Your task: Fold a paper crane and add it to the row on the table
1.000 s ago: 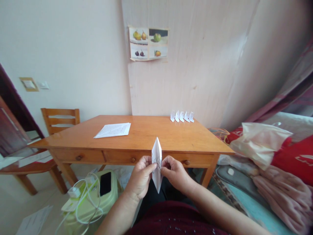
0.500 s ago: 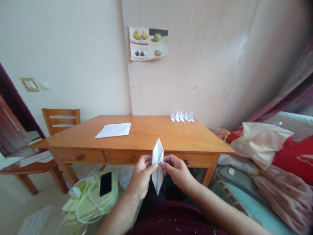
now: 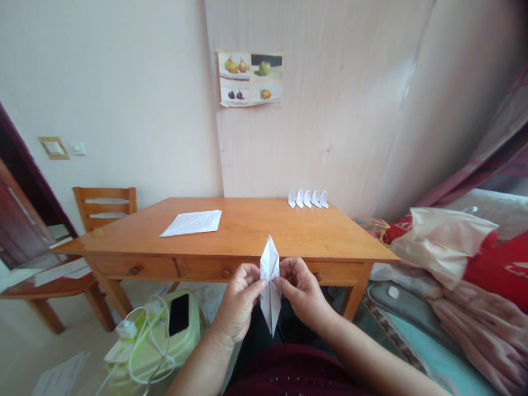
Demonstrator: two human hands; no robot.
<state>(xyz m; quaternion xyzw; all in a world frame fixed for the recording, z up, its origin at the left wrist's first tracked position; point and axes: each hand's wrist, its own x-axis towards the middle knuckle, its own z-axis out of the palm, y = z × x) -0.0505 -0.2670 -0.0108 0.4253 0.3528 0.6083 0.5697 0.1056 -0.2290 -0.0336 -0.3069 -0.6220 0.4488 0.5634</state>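
Note:
A folded white paper [image 3: 270, 258], shaped like a long narrow diamond with a crease down its middle, is held upright in front of the desk edge. My left hand [image 3: 240, 297] pinches its left side at mid-height, thumb in front and fingers partly hidden behind. On the opposite side my right hand [image 3: 303, 289] pinches the paper the same way, the thumb near the centre crease. Some printed marks show on the paper by the thumbs. Several folded paper pieces [image 3: 307, 198] stand in a row at the desk's far right.
The wooden desk [image 3: 247, 231] bears a stack of printed sheets [image 3: 192, 222] at left. Below it, a light green box [image 3: 192, 324] carries a phone [image 3: 179, 315] and white cables. A wooden chair [image 3: 105, 193] stands left; bags [image 3: 443, 242] and cloth lie right.
The folded paper has shifted slightly right and down in view, still held by both hands. My right thumb has moved a little off the paper's middle. The view has tilted slightly.

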